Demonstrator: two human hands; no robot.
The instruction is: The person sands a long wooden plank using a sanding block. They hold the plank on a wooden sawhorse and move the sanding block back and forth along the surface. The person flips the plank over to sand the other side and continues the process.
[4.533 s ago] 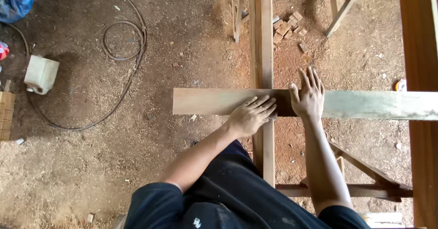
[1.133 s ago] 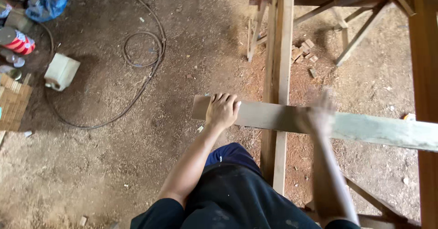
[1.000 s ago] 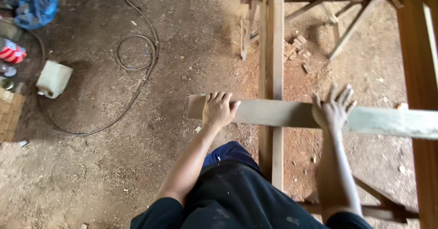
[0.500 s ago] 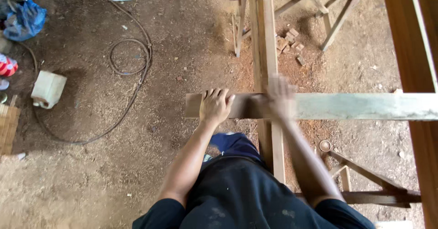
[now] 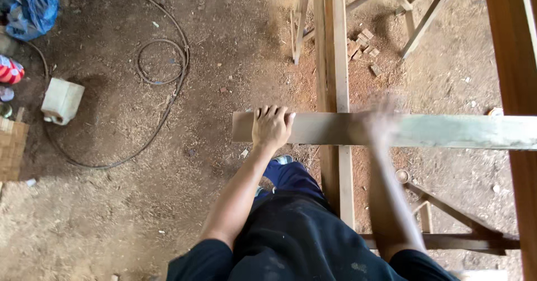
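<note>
A long flat wooden plank (image 5: 447,131) lies crosswise over two upright wooden beams (image 5: 334,46), its left end jutting out over the ground. My left hand (image 5: 272,126) rests palm down near that left end, fingers curled over the far edge. My right hand (image 5: 377,125) is blurred with motion on top of the plank, just right of the middle beam; its fingers look spread, with nothing in them.
A wide reddish beam (image 5: 517,62) runs down the right side. Slanted wooden braces (image 5: 447,214) sit below. On the dirt ground lie a coiled cable (image 5: 162,62), a white box (image 5: 61,100), a blue bag (image 5: 33,15) and small wood offcuts (image 5: 363,43).
My right hand has slid to the right along the plank, from over the middle beam to just past it. My left hand stays at the left end.
</note>
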